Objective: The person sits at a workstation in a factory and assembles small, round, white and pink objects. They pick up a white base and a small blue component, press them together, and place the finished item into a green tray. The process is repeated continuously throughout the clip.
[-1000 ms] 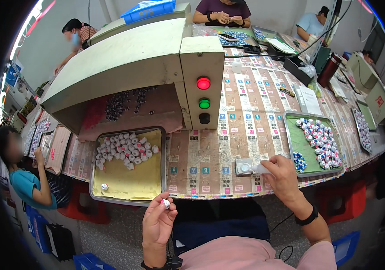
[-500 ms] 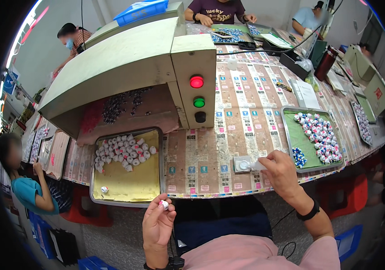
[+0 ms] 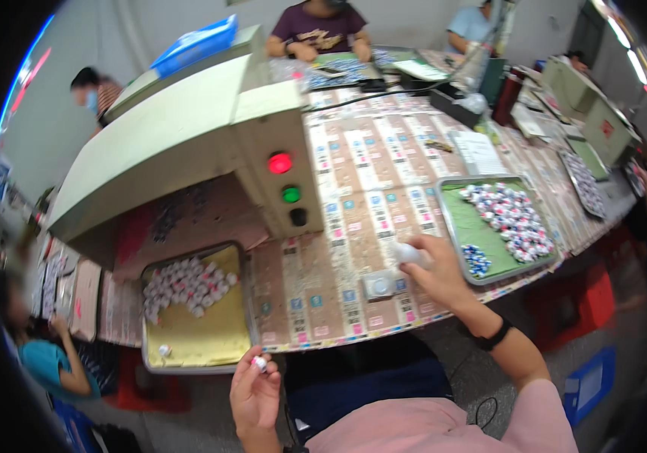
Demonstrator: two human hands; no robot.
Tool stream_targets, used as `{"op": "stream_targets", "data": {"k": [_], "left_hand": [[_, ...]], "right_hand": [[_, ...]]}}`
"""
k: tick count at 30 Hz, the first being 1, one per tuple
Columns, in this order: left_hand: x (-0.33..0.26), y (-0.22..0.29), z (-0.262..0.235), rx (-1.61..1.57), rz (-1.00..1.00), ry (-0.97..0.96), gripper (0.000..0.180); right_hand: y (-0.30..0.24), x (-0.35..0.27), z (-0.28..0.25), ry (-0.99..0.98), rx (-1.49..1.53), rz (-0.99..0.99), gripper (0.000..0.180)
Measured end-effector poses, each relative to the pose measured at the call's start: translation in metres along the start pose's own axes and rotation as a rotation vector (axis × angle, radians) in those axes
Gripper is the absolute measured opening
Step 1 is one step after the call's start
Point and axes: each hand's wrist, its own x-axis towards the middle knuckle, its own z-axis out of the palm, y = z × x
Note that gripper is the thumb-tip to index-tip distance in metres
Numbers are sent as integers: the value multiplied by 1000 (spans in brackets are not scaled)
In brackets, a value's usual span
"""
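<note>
Intently at work, a person pinches a small white-and-pink piece [image 3: 260, 364] in the nearly closed fingers of the left hand [image 3: 257, 394], just off the near corner of a yellow-lined tray [image 3: 202, 343] bearing a cluster of white pieces [image 3: 191, 283]. The right hand [image 3: 444, 276] has its fingers wrapped around a blurred white bottle [image 3: 406, 254], near a small square block [image 3: 378, 285] on the patterned surface [image 3: 342, 260]. To the right sits a green-lined tray [image 3: 465, 223] of colorful pieces [image 3: 516, 226]; a beige machine [image 3: 157, 166] stands behind the yellow one.
</note>
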Motion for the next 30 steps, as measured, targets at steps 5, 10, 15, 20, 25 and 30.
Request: {"op": "stream_targets", "data": {"k": [5, 10, 15, 20, 25, 30], "left_hand": [[-1, 2, -3, -4, -3, -38, 32], [-2, 8, -11, -50, -30, -144, 35], [-3, 7, -14, -52, -24, -131, 34], [-2, 4, -2, -15, -25, -120, 35], [6, -17, 30, 95, -59, -110, 31], [12, -38, 52, 160, -186, -171, 32]], "right_hand": [[13, 41, 38, -1, 317, 237, 34], [17, 43, 42, -89, 290, 281, 40], [20, 22, -1, 17, 126, 128, 34], [65, -2, -74, 9, -435, 130, 16], [90, -7, -85, -51, -243, 164, 16], [58, -17, -92, -9, 426, 437, 22]]}}
